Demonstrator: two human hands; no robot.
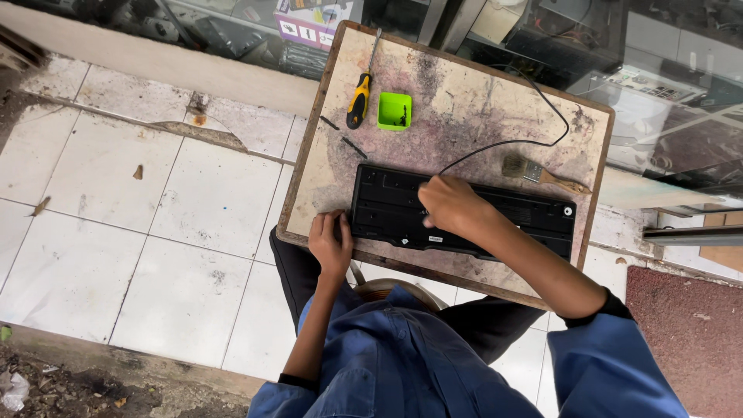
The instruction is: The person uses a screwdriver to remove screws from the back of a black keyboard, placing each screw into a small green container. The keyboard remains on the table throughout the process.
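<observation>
Underneath everything lies the pale tiled floor (155, 232), cracked near the wall, and on it stands the worn, stained wooden worktop (464, 101), a slab with a dark raised rim. Across its near edge lies the long black plastic keyboard (526, 217), turned face down so its ribbed underside is up, which looks like the way to get at its back; its thin black cable (534, 143) loops away over the board. The person, in a blue work shirt, sits close over it. The left hand (331, 244) is curled around the keyboard's left end, seemingly steadying it against the worktop's edge. The right hand (453, 205) rests closed, fingers bent down, on the middle of the back; whether it pinches a small part or tool I cannot tell. Farther off, out of the way but within reach, lie a wooden-handled paintbrush with dusty bristles (542, 174), a yellow-and-black screwdriver (360, 97), and a small bright green square plastic tray (395, 110) with dark bits inside, probably screws.
</observation>
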